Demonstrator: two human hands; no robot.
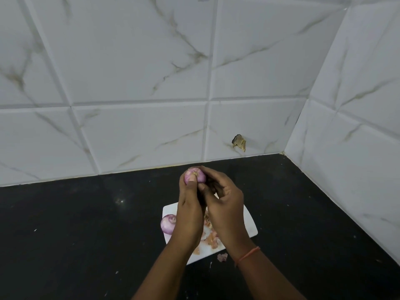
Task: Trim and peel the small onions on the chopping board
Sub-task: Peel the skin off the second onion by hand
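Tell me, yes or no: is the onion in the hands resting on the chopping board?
No, the held onion is lifted above the chopping board.

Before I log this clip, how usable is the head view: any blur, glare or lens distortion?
Head view: dim, even light, no harsh shadows. One small glare speck on the black counter. Wide-angle bending curves the tile lines. The held onion and both hands, left and right, are slightly soft; the chopping board reads clearly.
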